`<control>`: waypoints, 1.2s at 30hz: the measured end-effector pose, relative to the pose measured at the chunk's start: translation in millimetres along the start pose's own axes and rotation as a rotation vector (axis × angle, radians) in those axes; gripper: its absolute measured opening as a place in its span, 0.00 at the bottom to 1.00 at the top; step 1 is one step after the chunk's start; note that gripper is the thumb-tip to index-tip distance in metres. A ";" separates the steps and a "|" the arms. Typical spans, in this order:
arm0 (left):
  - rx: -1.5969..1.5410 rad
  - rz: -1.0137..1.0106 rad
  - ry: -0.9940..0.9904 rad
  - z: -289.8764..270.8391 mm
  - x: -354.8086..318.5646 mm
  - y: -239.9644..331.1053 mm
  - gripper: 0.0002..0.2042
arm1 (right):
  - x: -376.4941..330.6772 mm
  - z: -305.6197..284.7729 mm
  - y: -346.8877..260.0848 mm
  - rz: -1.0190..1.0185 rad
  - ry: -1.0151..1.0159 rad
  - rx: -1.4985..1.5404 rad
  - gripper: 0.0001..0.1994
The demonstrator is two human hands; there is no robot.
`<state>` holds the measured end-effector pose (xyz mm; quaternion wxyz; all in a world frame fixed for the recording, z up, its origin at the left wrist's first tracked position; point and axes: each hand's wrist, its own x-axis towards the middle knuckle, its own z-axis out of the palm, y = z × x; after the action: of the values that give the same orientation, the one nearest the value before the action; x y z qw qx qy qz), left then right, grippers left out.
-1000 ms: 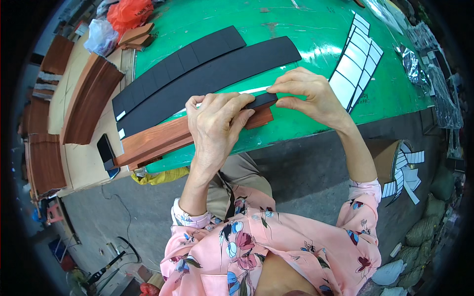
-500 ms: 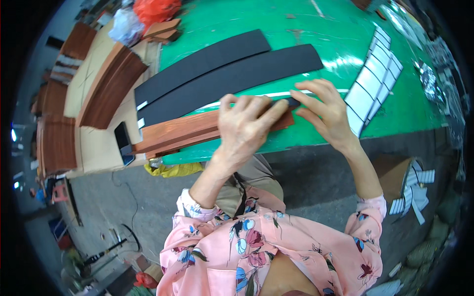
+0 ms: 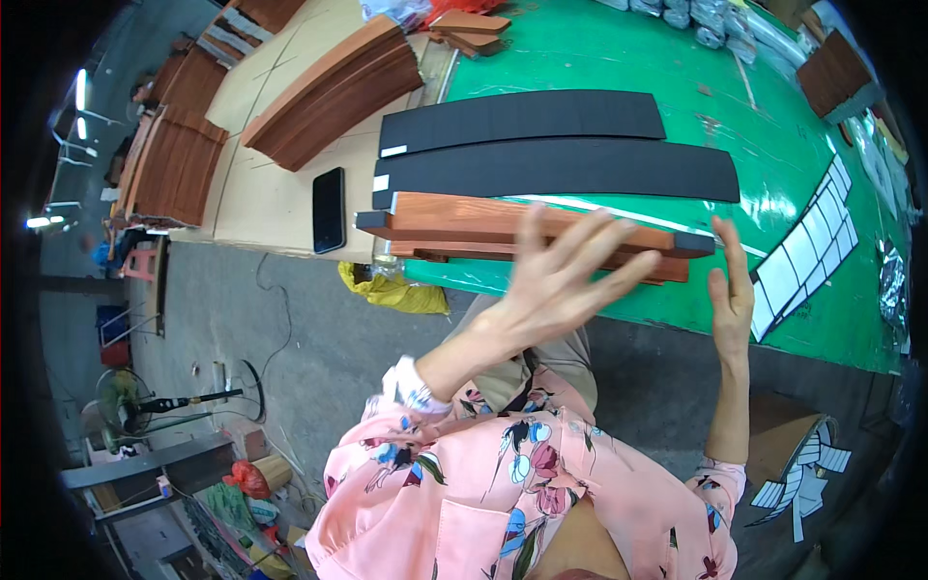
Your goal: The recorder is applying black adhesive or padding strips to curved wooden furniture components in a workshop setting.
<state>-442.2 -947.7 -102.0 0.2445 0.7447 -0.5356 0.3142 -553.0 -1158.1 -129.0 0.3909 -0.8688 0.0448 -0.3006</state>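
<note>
A long reddish-brown wooden slat lies along the front of the green table, with a black cap at its right end and another black cap at its left. Over its right half, my left hand is open, fingers spread and a little blurred; whether it touches the wood I cannot tell. Just beyond the right cap my right hand stands open with fingers stretched up, holding nothing. More wood shows below the slat. Behind it lie two black curved strips, the nearer one longer.
White stickers with black outlines lie at the green table's right. A phone rests on the tan board to the left, near stacked curved wooden pieces. A yellow bag hangs by the front edge.
My view has swung left. My left hand has loosened from a closed grip near the slat's right end and spread. My right hand has come away from the black cap.
</note>
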 end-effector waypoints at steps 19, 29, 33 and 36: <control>-0.899 -1.152 0.109 -102.8 -57.5 -165.2 0.29 | 47.1 -19.1 -11.1 0.568 0.018 0.629 0.23; -0.914 -1.234 -0.344 104.5 48.3 -327.2 0.23 | 240.2 21.4 141.1 0.617 -0.024 0.447 0.26; -0.835 -1.232 -0.346 195.6 63.0 -355.3 0.23 | 274.2 44.7 216.4 0.696 -0.008 0.325 0.28; -0.594 -1.098 -0.380 234.1 66.3 -369.9 0.21 | 282.1 58.8 243.4 0.733 0.031 0.218 0.28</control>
<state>-26.9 -1041.0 -223.7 0.4660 0.8533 -0.1751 -0.1553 -252.0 -1376.1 -193.6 0.5618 -0.7439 0.3262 -0.1569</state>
